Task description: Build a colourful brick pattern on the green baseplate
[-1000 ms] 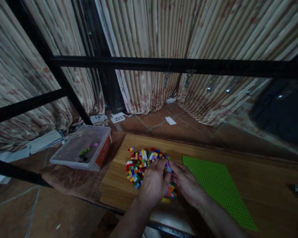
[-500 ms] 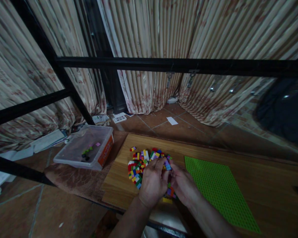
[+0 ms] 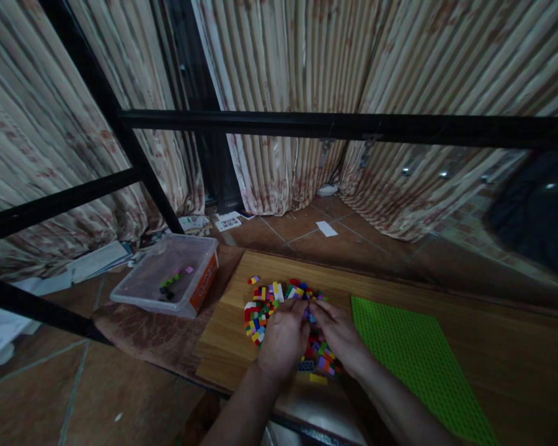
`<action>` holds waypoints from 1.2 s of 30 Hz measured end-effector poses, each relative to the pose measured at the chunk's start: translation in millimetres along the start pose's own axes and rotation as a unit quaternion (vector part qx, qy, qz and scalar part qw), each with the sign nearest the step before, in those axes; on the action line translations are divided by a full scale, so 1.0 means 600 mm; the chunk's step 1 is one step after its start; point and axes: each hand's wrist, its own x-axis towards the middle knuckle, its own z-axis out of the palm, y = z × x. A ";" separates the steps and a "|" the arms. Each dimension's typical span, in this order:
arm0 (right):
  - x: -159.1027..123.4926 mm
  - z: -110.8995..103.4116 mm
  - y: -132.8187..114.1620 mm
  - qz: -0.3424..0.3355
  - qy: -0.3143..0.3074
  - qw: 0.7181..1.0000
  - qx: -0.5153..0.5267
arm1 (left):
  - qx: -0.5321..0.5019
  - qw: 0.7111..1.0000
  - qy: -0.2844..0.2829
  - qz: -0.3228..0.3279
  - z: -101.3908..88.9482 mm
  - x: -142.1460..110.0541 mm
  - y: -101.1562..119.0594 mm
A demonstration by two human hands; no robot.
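Note:
My left hand (image 3: 283, 337) and my right hand (image 3: 341, 331) meet over a pile of small coloured toy bricks (image 3: 260, 310) on the wooden tabletop. Fingers of both are bent and pinched around joined purple and blue toy bricks (image 3: 309, 313), largely hidden behind the fingertips. More bricks of the pile (image 3: 326, 362) show below my right hand. Close to my left wrist lies a dark grey brick (image 3: 305, 366), with a yellow brick (image 3: 318, 378) beside it. A green studded baseplate (image 3: 413, 353) lies flat to the right of my right hand.
A clear plastic box (image 3: 144, 303) with an orange label stands left of the wooden board (image 3: 223, 341), holding a few green, black and pink pieces. A black metal frame (image 3: 270, 121) crosses in front of striped curtains (image 3: 288, 173). Papers (image 3: 326, 228) lie on the tiled floor.
My right hand's fingers have come over the purple and blue bricks, which show less now. The dark grey brick is uncovered below. The whole view has shifted slightly.

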 end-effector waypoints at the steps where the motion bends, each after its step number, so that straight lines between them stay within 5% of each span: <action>1: 0.003 -0.003 -0.001 0.005 -0.018 1.000 -0.015 | -0.001 1.000 -0.002 -0.006 -0.001 0.000 -0.003; 11: 0.015 -0.030 -0.002 0.042 -0.025 0.997 -0.057 | -0.017 0.998 -0.014 -0.056 -0.020 -0.001 -0.012; 17: 0.051 -0.017 -0.031 -0.123 0.022 0.973 -0.195 | -0.056 0.994 0.007 -0.092 -0.058 0.005 -0.022; 22: 0.101 0.034 -0.059 -0.199 -0.080 0.933 -0.289 | -0.062 0.981 0.079 -0.166 -0.096 0.012 -0.044; 27: 0.126 0.056 -0.058 -0.207 -0.167 0.893 -0.362 | -0.055 0.973 0.123 -0.189 -0.108 0.015 -0.058; 36: 0.133 0.047 -0.047 -0.206 -0.183 0.930 -0.245 | -0.019 0.975 0.082 -0.208 -0.097 0.017 -0.062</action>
